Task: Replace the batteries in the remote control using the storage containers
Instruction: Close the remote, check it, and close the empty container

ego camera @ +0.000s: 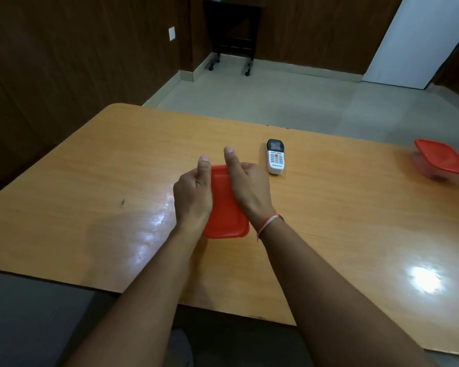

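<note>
We are gripping the red-lidded container (224,207) at mid-worktop (90,168) with both hands, left hand (192,193) and right hand (249,189), thumbs raised. The remote (275,157) is lying just beyond. Uneven prying may be risking a sudden lid release, scattering batteries.

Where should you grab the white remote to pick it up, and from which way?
Grip the remote across its two long side edges, around its middle, coming straight down from above. It lies flat, buttons up, on the table, narrow enough to pinch, with bare table on both sides. The right hand, now on the red lid, is probably nearest.
</note>
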